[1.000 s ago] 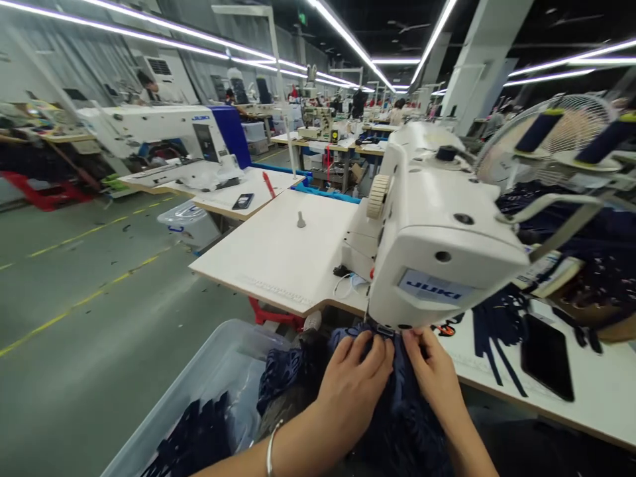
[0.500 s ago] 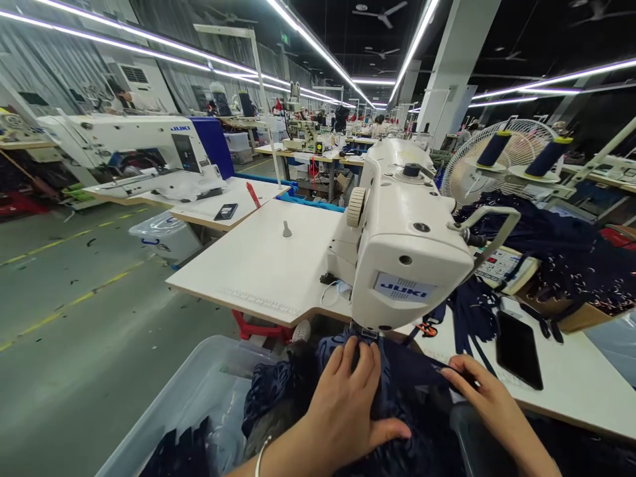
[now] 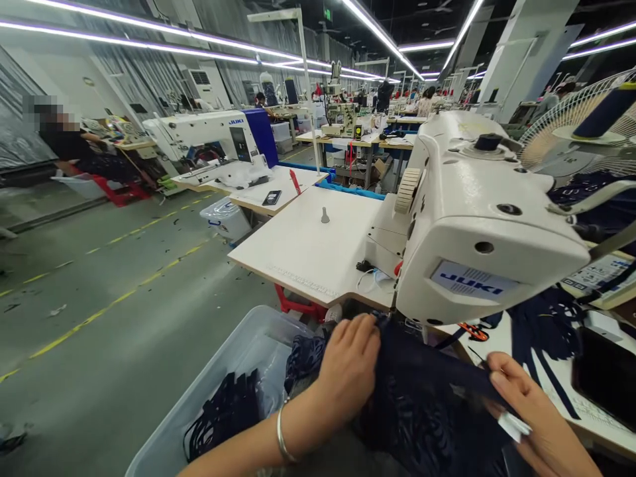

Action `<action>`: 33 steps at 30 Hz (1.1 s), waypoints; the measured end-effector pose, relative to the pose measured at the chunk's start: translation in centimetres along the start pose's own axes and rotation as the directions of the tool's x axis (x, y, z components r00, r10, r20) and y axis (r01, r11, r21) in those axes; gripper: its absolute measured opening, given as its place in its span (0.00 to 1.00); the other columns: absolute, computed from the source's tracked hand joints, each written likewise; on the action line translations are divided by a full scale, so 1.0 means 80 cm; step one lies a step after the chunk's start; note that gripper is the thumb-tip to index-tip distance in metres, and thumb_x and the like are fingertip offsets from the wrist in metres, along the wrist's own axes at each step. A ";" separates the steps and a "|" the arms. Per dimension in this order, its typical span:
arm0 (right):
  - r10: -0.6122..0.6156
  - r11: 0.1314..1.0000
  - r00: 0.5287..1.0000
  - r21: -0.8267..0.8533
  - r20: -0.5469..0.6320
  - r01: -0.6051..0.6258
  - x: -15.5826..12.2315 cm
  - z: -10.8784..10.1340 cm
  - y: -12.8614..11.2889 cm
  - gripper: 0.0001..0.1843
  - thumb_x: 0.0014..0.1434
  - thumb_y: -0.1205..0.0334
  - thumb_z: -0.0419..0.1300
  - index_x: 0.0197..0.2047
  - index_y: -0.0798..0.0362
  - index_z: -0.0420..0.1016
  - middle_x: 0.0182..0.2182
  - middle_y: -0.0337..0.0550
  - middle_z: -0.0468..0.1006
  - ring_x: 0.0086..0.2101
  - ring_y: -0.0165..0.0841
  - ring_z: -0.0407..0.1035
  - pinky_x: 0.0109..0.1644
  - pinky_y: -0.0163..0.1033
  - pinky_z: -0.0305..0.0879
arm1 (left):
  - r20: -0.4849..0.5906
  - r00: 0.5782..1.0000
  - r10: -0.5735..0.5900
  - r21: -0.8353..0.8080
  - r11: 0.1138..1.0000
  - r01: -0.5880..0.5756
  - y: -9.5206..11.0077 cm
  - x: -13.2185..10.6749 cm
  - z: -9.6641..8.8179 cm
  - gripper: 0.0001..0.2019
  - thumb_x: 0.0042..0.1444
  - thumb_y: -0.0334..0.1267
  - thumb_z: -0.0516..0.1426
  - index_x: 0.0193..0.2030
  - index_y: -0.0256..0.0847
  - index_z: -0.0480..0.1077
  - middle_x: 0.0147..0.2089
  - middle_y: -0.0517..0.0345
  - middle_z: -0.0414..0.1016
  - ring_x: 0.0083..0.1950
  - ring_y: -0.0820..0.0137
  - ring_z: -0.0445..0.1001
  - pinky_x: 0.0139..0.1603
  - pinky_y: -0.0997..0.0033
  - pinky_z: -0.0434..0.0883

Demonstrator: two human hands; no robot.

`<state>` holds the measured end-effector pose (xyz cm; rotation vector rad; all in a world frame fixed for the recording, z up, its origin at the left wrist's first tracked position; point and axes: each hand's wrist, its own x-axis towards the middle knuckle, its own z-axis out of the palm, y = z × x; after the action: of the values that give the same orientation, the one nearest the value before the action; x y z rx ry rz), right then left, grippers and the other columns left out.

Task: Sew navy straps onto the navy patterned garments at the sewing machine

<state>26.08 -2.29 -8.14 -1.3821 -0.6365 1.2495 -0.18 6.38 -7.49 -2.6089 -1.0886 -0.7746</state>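
A white Juki sewing machine [image 3: 477, 225] stands on a white table [image 3: 308, 252] in front of me. Dark navy lace fabric [image 3: 422, 404] lies bunched below its head. My left hand [image 3: 348, 368] rests on the fabric's left side, fingers curled over it, a silver bangle on the wrist. My right hand [image 3: 534, 414] pinches the fabric's right edge, pulling it taut, with a small white tag under the fingers.
A clear plastic bin [image 3: 218, 411] with dark fabric pieces sits at lower left. A black phone [image 3: 603, 377] and navy strips [image 3: 536, 331] lie on the table at right. A fan [image 3: 571, 126] and thread cones stand behind. Other sewing stations and a seated person [image 3: 64, 142] line the grey floor.
My right hand moved right and back from the needle area, drawing the fabric's edge with it. My left hand slid slightly left on the fabric. The view shifted left.
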 end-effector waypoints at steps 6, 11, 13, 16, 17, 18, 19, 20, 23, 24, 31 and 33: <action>-0.329 0.895 0.944 -0.311 0.023 0.320 0.032 0.080 0.007 0.18 0.53 0.46 0.64 0.39 0.49 0.69 0.23 0.34 0.63 0.25 0.29 0.59 0.28 0.34 0.61 | -0.073 0.995 -0.067 0.183 0.980 0.080 -0.040 -0.011 0.024 0.22 0.62 0.24 0.44 0.62 0.32 0.63 0.62 0.43 0.66 0.62 0.60 0.63 0.60 0.60 0.63; -0.385 0.777 0.921 -0.517 0.059 0.358 0.040 0.082 0.010 0.18 0.58 0.45 0.59 0.42 0.50 0.70 0.27 0.37 0.67 0.29 0.32 0.65 0.34 0.37 0.65 | 0.087 0.895 0.437 0.094 0.891 -0.444 -0.012 -0.001 0.011 0.20 0.68 0.33 0.47 0.65 0.44 0.59 0.70 0.59 0.54 0.71 0.68 0.50 0.68 0.66 0.53; -0.349 0.782 0.929 -0.507 0.125 0.362 0.036 0.072 0.006 0.18 0.60 0.45 0.57 0.45 0.50 0.69 0.33 0.41 0.72 0.35 0.35 0.69 0.39 0.37 0.68 | 0.119 0.895 0.429 0.057 0.897 -0.438 -0.004 0.005 0.006 0.20 0.68 0.32 0.47 0.65 0.45 0.59 0.70 0.60 0.54 0.70 0.70 0.51 0.67 0.67 0.54; -0.290 0.768 0.935 -0.533 0.203 0.354 0.031 0.058 0.005 0.20 0.63 0.46 0.54 0.52 0.48 0.67 0.43 0.46 0.75 0.46 0.38 0.70 0.44 0.37 0.69 | 0.121 0.914 0.386 0.017 0.920 -0.391 -0.004 0.010 0.007 0.20 0.69 0.32 0.46 0.66 0.46 0.58 0.69 0.61 0.57 0.70 0.70 0.52 0.65 0.66 0.57; -0.286 0.752 0.935 -0.556 0.210 0.355 0.030 0.055 0.006 0.21 0.63 0.47 0.54 0.55 0.48 0.66 0.45 0.47 0.75 0.47 0.38 0.70 0.43 0.37 0.69 | 0.116 0.915 0.387 0.009 0.921 -0.390 -0.006 0.010 0.008 0.20 0.69 0.32 0.46 0.66 0.48 0.58 0.69 0.61 0.58 0.70 0.70 0.52 0.64 0.65 0.57; -0.291 0.733 0.933 -0.578 0.210 0.358 0.029 0.053 0.008 0.21 0.63 0.48 0.54 0.56 0.48 0.65 0.46 0.47 0.75 0.48 0.39 0.70 0.43 0.37 0.70 | 0.109 0.916 0.387 0.005 0.921 -0.390 -0.007 0.009 0.010 0.20 0.69 0.32 0.46 0.66 0.49 0.58 0.68 0.62 0.58 0.70 0.69 0.52 0.64 0.64 0.57; -0.307 0.711 0.930 -0.600 0.203 0.366 0.030 0.052 0.010 0.21 0.63 0.48 0.54 0.56 0.48 0.65 0.46 0.48 0.75 0.48 0.39 0.70 0.42 0.37 0.70 | 0.107 0.916 0.386 0.004 0.921 -0.389 -0.009 0.008 0.012 0.21 0.69 0.32 0.46 0.66 0.50 0.58 0.68 0.62 0.58 0.70 0.69 0.52 0.63 0.64 0.57; -0.332 0.687 0.922 -0.619 0.198 0.380 0.031 0.051 0.012 0.21 0.63 0.49 0.54 0.56 0.47 0.66 0.46 0.48 0.74 0.48 0.40 0.70 0.42 0.37 0.71 | 0.104 0.917 0.385 0.006 0.922 -0.387 -0.010 0.006 0.013 0.21 0.69 0.32 0.47 0.66 0.51 0.58 0.68 0.62 0.58 0.70 0.69 0.52 0.63 0.63 0.58; -0.410 0.610 0.886 -0.657 0.216 0.443 0.036 0.052 0.014 0.17 0.62 0.48 0.54 0.51 0.47 0.70 0.46 0.47 0.73 0.46 0.39 0.70 0.42 0.39 0.71 | 0.105 0.926 0.363 0.019 0.930 -0.367 -0.010 0.002 0.016 0.21 0.68 0.33 0.48 0.66 0.52 0.58 0.68 0.62 0.58 0.71 0.69 0.51 0.62 0.64 0.58; -0.424 0.590 0.876 -0.663 0.230 0.460 0.038 0.053 0.013 0.17 0.63 0.49 0.54 0.50 0.47 0.71 0.47 0.47 0.73 0.46 0.39 0.70 0.43 0.39 0.71 | 0.103 0.928 0.359 0.021 0.932 -0.363 -0.010 0.001 0.017 0.21 0.68 0.34 0.49 0.66 0.51 0.58 0.69 0.62 0.58 0.71 0.70 0.50 0.63 0.64 0.58; -0.474 0.491 0.816 -0.670 0.330 0.557 0.048 0.062 0.001 0.18 0.65 0.50 0.52 0.51 0.47 0.75 0.48 0.48 0.72 0.53 0.43 0.66 0.60 0.48 0.61 | 0.115 0.935 0.336 0.011 0.941 -0.339 -0.006 0.001 0.018 0.21 0.68 0.32 0.46 0.66 0.47 0.58 0.70 0.60 0.54 0.72 0.70 0.46 0.63 0.63 0.56; -0.466 0.475 0.820 -0.688 0.332 0.548 0.051 0.063 0.001 0.20 0.65 0.49 0.50 0.51 0.48 0.76 0.44 0.49 0.73 0.50 0.43 0.68 0.60 0.50 0.60 | 0.112 0.943 0.313 0.024 0.948 -0.317 -0.004 0.001 0.018 0.22 0.68 0.32 0.47 0.67 0.47 0.56 0.70 0.59 0.55 0.72 0.69 0.47 0.62 0.63 0.57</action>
<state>22.66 3.23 -8.65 -1.6065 -1.6711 0.5280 0.23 7.19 -8.70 -2.7181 -0.6730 -0.5400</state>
